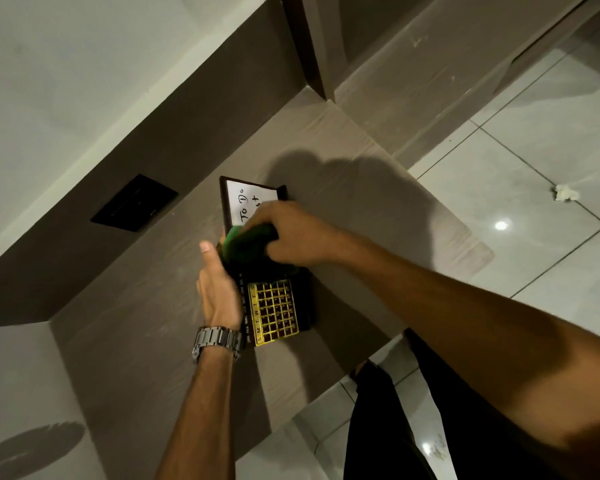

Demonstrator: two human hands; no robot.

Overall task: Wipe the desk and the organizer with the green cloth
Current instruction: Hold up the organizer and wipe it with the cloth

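A dark organizer (278, 311) stands on the brown desk (146, 306), with a gold calendar grid on its near face and a white "To Do" board at its far end. My right hand (291, 233) is closed on the bunched green cloth (246, 242) and presses it onto the organizer's middle, covering part of the board. My left hand (219, 289), with a metal watch on the wrist, grips the organizer's left side, thumb up beside the cloth.
A black wall plate (134, 202) sits in the brown panel behind the desk. The desk's right edge drops to a glossy tiled floor (534, 161), where a scrap of white paper (565, 193) lies. My dark trouser legs (388, 420) stand below the desk edge.
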